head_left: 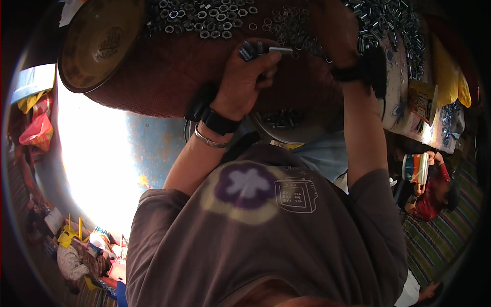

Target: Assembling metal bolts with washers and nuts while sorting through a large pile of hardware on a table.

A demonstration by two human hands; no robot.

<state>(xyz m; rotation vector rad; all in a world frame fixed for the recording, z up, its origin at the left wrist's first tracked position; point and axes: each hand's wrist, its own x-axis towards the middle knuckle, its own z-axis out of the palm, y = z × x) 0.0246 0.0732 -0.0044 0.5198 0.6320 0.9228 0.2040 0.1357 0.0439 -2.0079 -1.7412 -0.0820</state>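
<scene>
My left hand [244,77] is closed around several short shiny metal sleeves; one sleeve [280,50] sticks out past the thumb, pointing right. My right hand [337,38] reaches over the far side, dark and in shadow, beside the loose thin metal rings [289,23]. Its fingers are too dark to make out. Beyond my left hand lies a spread of metal hex nuts [209,20]. A heap of metal sleeves [383,23] lies to the right of my right hand. All of these rest on a dark red cloth [169,77].
At the far left a brownish round bowl [99,46] stands tilted. A metal basin [302,134] with dark metal pieces sits near my lap. Yellow bags [447,74] are at the right. Other people [434,189] sit at both sides, one near a drum-like container [414,168].
</scene>
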